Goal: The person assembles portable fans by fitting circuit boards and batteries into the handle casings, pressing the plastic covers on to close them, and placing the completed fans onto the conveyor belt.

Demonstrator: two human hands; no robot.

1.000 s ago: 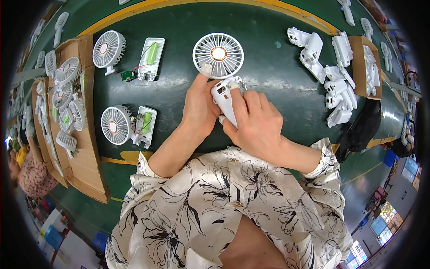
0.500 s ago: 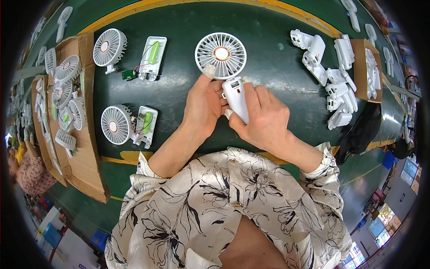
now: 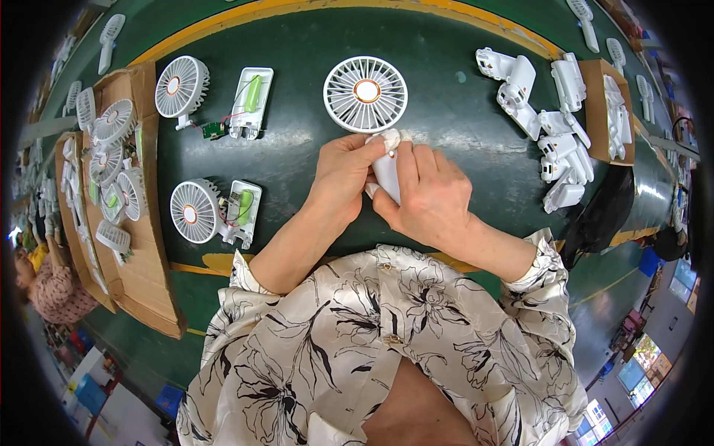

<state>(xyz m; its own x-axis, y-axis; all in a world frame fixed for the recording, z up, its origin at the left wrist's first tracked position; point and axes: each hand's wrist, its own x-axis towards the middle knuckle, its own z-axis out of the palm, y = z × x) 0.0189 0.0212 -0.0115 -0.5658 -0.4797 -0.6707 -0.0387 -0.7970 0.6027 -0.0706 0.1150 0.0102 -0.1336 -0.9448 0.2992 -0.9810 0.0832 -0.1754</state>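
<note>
A white handheld fan (image 3: 365,95) lies in front of me, its round grille pointing away and an orange ring at its hub. My right hand (image 3: 431,186) wraps round the fan's white handle from the right. From the left, my left hand (image 3: 344,175) grips the top of the handle just below the grille. Its thumb, with a white covering on the tip, presses on the handle's face and hides the part there. To the left lie two opened fans, an upper fan head (image 3: 178,87) and a lower fan head (image 3: 195,212), each wired to a handle shell with a green battery.
A cardboard box (image 3: 152,282) with several fan heads stands at the left. White handle shells (image 3: 558,141) are heaped at the right, beside a small carton (image 3: 591,111) and a black bag (image 3: 601,215). Another person (image 3: 56,286) sits far left.
My left thumb has come down from beside the grille onto the top of the handle, covering the dark window and red part seen before. My right hand keeps its hold.
</note>
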